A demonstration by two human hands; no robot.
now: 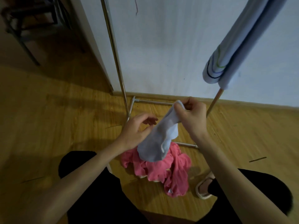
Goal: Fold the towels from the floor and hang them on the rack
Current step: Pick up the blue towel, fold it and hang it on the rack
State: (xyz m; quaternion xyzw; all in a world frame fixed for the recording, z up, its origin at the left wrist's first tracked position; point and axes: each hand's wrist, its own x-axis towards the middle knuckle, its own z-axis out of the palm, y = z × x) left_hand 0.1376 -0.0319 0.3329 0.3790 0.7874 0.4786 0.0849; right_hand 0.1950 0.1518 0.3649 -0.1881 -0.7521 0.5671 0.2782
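- At the centre of the frame, the right hand [192,113] pinches one corner of a small pale blue towel [155,139] between thumb and curled fingers, and the cloth hangs down limp from that single point.
- Just left of it, the left hand [137,128] has loosely curled fingers alongside the hanging cloth; whether it has hold of an edge or only brushes it I cannot tell.
- Below the blue towel, a pink towel [161,168] lies crumpled on the wooden floor [64,118], in the lower middle of the frame between the person's knees.
- At the upper right, a folded light blue towel [242,44] with curved stripes is already draped over a slanting bar of the rack [113,46], whose metal upright and base tubes stand against the white wall.
- Handling judgement: the held towel looks light, thin and wholly soft, so it will not keep any shape of its own and will collapse wherever it is unsupported.
- Best hold, in my view: a second corner along the same top edge, so the cloth can be stretched flat between both hands before folding.
- The pink towel looks thicker and heavier; it will likely need shaking out to find its corners.
- Neither looks slippery or fragile; the risk is uneven folds sliding off the bar.
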